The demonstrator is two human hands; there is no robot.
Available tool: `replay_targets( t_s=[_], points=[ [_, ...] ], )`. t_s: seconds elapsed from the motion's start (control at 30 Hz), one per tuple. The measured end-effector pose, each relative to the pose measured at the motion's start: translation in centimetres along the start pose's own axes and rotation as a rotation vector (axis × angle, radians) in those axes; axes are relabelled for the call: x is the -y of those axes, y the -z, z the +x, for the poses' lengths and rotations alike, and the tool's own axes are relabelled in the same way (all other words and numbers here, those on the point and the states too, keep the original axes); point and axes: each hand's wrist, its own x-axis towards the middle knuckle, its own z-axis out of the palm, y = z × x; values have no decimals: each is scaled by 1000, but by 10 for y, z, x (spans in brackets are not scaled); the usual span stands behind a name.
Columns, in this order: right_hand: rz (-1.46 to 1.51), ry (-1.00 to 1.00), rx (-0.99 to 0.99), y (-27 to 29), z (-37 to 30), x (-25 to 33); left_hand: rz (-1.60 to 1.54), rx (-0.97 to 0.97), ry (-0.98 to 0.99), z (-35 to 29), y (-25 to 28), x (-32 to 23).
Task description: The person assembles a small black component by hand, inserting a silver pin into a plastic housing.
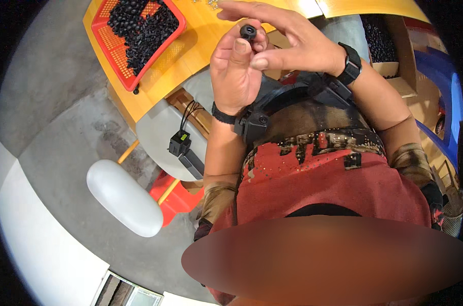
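Observation:
Above the near edge of the yellow table, my left hand [236, 74] is closed on a small round black plastic piece [248, 32]. The piece has a dark opening in its upper face and sits between the thumb and the curled fingers. My right hand [297, 43] arches around it from the right. Its fingers stretch out past the far side of the piece, and its thumb lies apart from them, close to the left thumb. I see nothing in the right hand. Each wrist wears a black band.
A red basket [157, 60] full of small black parts stands on the yellow table [193, 53], with one loose black part [136, 92] beside it. Small shiny bits [207, 3] lie at the far edge. To the right are a cardboard box [406, 56] of black parts and a blue chair [452, 109].

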Motion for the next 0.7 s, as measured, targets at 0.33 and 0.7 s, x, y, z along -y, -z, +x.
replay_targets(
  t_s=[0.33, 0.7],
  points=[
    [-175, -38, -282, -39, 2, -12, 8, -67, -67, -11, -13, 11],
    [-273, -167, -210, -42, 2, 11, -24, -71, -147, -15, -19, 15]
  ],
)
